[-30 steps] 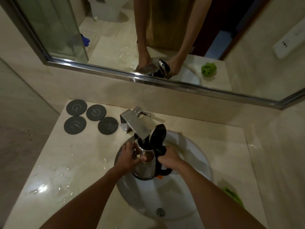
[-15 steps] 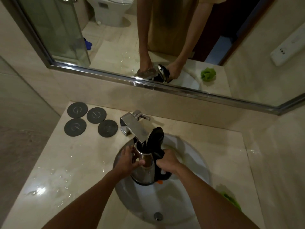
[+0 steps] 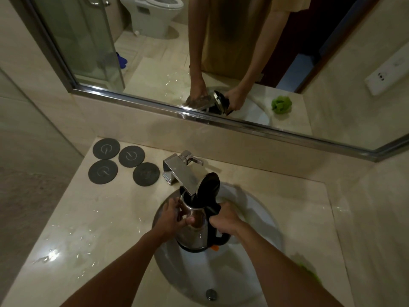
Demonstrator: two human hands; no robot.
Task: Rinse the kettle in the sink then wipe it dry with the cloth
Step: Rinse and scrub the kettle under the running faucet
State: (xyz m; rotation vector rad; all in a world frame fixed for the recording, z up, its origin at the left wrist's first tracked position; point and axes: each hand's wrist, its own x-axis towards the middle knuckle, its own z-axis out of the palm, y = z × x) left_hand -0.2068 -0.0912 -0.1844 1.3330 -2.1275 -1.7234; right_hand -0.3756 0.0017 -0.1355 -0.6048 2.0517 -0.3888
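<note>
Steel kettle (image 3: 194, 231) is over the sink (image 3: 263, 216), lid (image 3: 209, 187) flipped up, mouth right under the faucet (image 3: 180, 171) spout. Kettle tilted slightly toward the left. Can't tell if water is running or what's inside, interior reads dark.

Right hand (image 3: 223, 220) is clenched around the black handle. Left hand (image 3: 171, 214) wraps the upper body near the rim, thumb across the steel, fingers around the far side. Both arms come in from the bottom edge.

Sink: white round basin set in the counter, drain (image 3: 211, 294) at the near side, nothing else visible in the bowl.

Counter (image 3: 99, 218) is pale polished stone, wet patches and glare left of the basin. Four dark round coasters (image 3: 124, 161) sit clustered in the back-left corner, just left of the faucet. Green cloth (image 3: 308, 271) lies on the counter right of the basin, mostly hidden behind the right forearm, blurred.

Mirror (image 3: 221, 63) runs along the back wall with a metal frame; it reflects the hands, kettle, cloth, a toilet and a glass shower door. Walls are the same pale tile.
</note>
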